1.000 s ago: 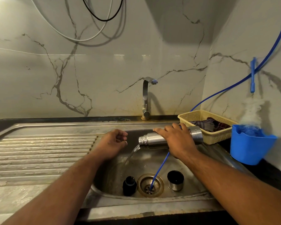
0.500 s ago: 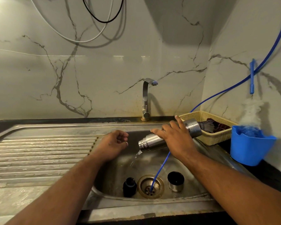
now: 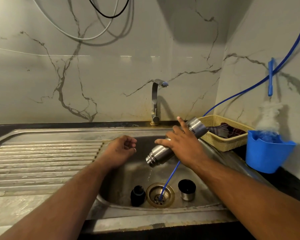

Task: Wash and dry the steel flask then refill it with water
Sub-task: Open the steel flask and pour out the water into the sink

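Left hand [image 3: 121, 149] was held over the sink's [image 3: 111, 212] left rim, fingers loosely curled, nothing gripped. Black stopper [image 3: 137, 195] was seen standing on the basin floor, just left of the drain [image 3: 152, 189]. Steel flask [image 3: 160, 154] was gripped round its body by the right hand [image 3: 182, 146], held above the basin, tilted mouth-down to the left, base up toward the basket [image 3: 223, 146]. Only a thin dribble was seen under the mouth. Steel cup lid [image 3: 186, 189] was stood right of the drain. A cloth [image 3: 223, 129] was left in the basket.

Judged: flask uncapped and being emptied, so the wash was partway at most. No soap or scrubbing was shown. Drying, refilling and recapping were not yet done.
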`<state>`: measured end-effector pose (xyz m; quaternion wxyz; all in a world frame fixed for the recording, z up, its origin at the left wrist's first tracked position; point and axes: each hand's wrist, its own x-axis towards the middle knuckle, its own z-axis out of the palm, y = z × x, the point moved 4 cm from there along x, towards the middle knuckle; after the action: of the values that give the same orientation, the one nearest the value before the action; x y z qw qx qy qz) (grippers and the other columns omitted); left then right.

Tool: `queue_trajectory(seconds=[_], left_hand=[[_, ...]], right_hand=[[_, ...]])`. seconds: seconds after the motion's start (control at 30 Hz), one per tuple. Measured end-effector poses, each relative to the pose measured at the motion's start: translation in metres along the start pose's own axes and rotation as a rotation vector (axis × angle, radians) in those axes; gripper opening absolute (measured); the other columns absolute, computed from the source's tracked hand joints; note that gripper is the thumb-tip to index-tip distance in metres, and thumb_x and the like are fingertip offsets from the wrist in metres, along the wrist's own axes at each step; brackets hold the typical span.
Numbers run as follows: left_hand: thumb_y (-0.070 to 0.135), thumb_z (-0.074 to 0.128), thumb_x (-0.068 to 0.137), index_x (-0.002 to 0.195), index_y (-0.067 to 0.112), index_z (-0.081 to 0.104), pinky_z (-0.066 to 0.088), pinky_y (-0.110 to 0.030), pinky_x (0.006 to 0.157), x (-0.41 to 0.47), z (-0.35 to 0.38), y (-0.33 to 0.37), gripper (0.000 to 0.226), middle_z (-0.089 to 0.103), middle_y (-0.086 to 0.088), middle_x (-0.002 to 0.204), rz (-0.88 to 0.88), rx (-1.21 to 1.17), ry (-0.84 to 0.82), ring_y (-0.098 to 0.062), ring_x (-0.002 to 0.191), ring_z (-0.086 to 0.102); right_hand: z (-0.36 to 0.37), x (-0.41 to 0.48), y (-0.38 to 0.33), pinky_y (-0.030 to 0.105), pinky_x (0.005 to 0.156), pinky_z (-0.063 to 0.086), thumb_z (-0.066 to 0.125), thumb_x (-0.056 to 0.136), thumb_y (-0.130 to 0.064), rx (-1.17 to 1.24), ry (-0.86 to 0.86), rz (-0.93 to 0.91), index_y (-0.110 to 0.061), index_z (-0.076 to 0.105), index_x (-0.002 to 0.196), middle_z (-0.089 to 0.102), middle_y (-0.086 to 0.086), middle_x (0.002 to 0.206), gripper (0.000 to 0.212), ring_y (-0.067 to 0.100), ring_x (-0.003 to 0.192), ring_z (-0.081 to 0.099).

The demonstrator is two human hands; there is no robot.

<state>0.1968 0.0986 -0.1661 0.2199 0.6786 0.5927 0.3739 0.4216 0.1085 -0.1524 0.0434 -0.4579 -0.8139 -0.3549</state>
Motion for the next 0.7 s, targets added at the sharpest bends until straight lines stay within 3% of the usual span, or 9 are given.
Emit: queue_trajectory(seconds=[0.1, 0.23, 0.4, 0.5, 0.6, 0.7], left_hand=[[0.016, 0.071, 0.092, 0.113, 0.027, 0.063, 0.044, -0.014, 0.077, 0.001, 0.0, 0.0, 0.025, 0.068, 0.008, 0.104, 0.001, -0.004, -0.008, -0.01, 0.098, 0.065], [0.017, 0.071, 0.091, 0.112, 0.03, 0.063, 0.049, -0.021, 0.085, 0.001, 0.0, -0.002, 0.026, 0.068, 0.01, 0.104, -0.004, 0.012, -0.01, -0.009, 0.098, 0.065], [0.018, 0.07, 0.091, 0.114, 0.033, 0.062, 0.051, -0.033, 0.096, 0.001, -0.003, -0.005, 0.028, 0.068, 0.012, 0.105, -0.018, 0.032, -0.007, -0.009, 0.1, 0.064], [0.012, 0.069, 0.091, 0.113, 0.034, 0.061, 0.051, -0.034, 0.097, -0.002, -0.004, -0.006, 0.032, 0.067, 0.011, 0.106, -0.02, 0.054, -0.004, -0.009, 0.101, 0.063], [0.011, 0.069, 0.092, 0.113, 0.035, 0.06, 0.051, -0.028, 0.091, -0.009, -0.006, 0.0, 0.034, 0.067, 0.01, 0.109, 0.011, 0.063, -0.012, -0.009, 0.102, 0.064], [0.015, 0.072, 0.09, 0.111, 0.038, 0.061, 0.054, -0.032, 0.094, -0.015, -0.007, 0.008, 0.033, 0.069, 0.012, 0.106, 0.036, 0.09, -0.028, -0.004, 0.098, 0.066]], right_hand=[[-0.006, 0.003, 0.007, 0.06, 0.123, -0.006, 0.077, 0.086, -0.026, -0.016, 0.049, 0.068, -0.045, 0.036, 0.152, 0.058, 0.005, 0.137, 0.08, 0.035, 0.135, 0.046], [0.0, 0.0, -0.007, 0.058, 0.123, -0.007, 0.078, 0.085, -0.03, 0.02, -0.023, -0.014, -0.044, 0.041, 0.148, 0.058, 0.005, 0.136, 0.075, 0.033, 0.136, 0.044], [-0.01, 0.002, -0.005, 0.055, 0.12, 0.015, 0.075, 0.088, -0.03, 0.021, 0.013, 0.054, -0.042, 0.039, 0.15, 0.051, 0.009, 0.142, 0.073, 0.035, 0.136, 0.04], [-0.001, -0.004, -0.011, 0.055, 0.118, 0.02, 0.076, 0.086, -0.029, 0.05, -0.081, 0.064, -0.038, 0.042, 0.147, 0.051, 0.008, 0.14, 0.07, 0.034, 0.134, 0.041], [0.0, -0.006, 0.005, 0.05, 0.114, 0.026, 0.076, 0.084, -0.023, 0.25, -0.058, 0.223, -0.034, 0.033, 0.151, 0.049, 0.004, 0.143, 0.081, 0.028, 0.135, 0.041], [-0.008, -0.004, 0.023, 0.042, 0.1, 0.046, 0.083, 0.072, -0.041, 0.563, -0.009, 0.386, -0.031, 0.033, 0.148, 0.053, -0.001, 0.138, 0.091, 0.024, 0.123, 0.053]])
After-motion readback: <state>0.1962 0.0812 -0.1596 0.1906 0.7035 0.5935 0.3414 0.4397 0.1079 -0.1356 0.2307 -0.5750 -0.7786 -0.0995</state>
